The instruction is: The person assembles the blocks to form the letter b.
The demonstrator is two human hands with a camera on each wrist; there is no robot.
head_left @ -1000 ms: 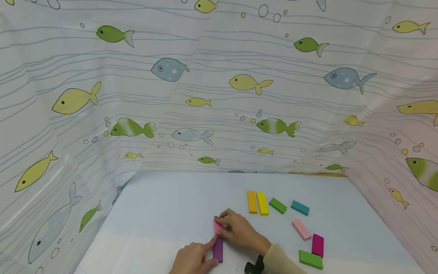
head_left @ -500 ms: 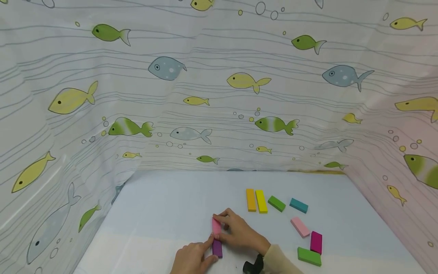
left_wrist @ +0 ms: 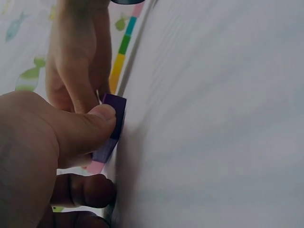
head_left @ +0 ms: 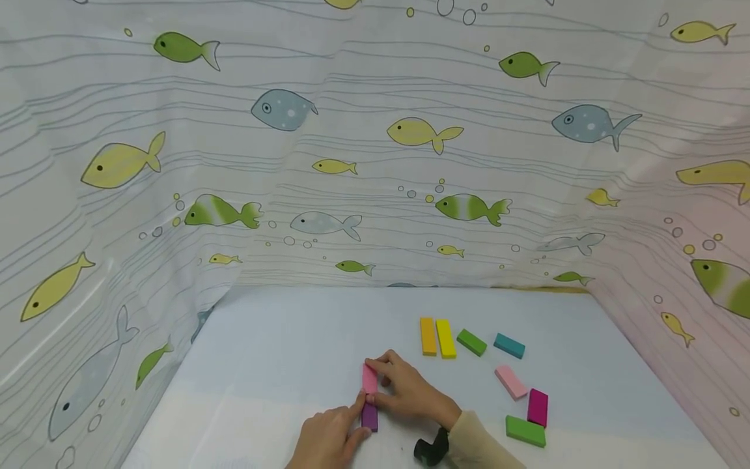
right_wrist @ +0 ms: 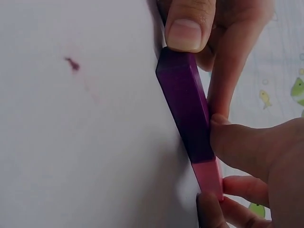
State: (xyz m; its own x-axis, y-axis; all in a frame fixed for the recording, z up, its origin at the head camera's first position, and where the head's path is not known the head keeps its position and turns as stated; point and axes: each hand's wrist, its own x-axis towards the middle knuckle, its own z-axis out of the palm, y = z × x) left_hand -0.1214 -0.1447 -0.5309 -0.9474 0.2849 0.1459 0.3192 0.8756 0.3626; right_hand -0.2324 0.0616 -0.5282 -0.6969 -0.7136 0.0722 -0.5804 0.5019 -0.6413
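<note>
A purple block (head_left: 370, 418) and a pink block (head_left: 369, 378) lie end to end in one line on the white table. My left hand (head_left: 326, 435) grips the purple block, thumb at its near end and index finger by the joint. In the left wrist view the left thumb covers part of the purple block (left_wrist: 118, 123). My right hand (head_left: 413, 392) pinches the pink block lengthwise, fingers at its far end and thumb near the joint. The right wrist view has the purple block (right_wrist: 183, 104) meeting the pink block (right_wrist: 207, 176) end to end.
To the right lie an orange block (head_left: 428, 337), a yellow block (head_left: 446, 339), a small green block (head_left: 471, 342), a blue block (head_left: 509, 346), a light pink block (head_left: 511, 382), a magenta block (head_left: 538, 408) and a green block (head_left: 525, 431). A fish-patterned curtain (head_left: 375, 195) surrounds the table.
The pink block has turned from a slight slant into line with the purple one. Both hands keep their hold and the loose blocks stay put; the head view has tilted slightly.
</note>
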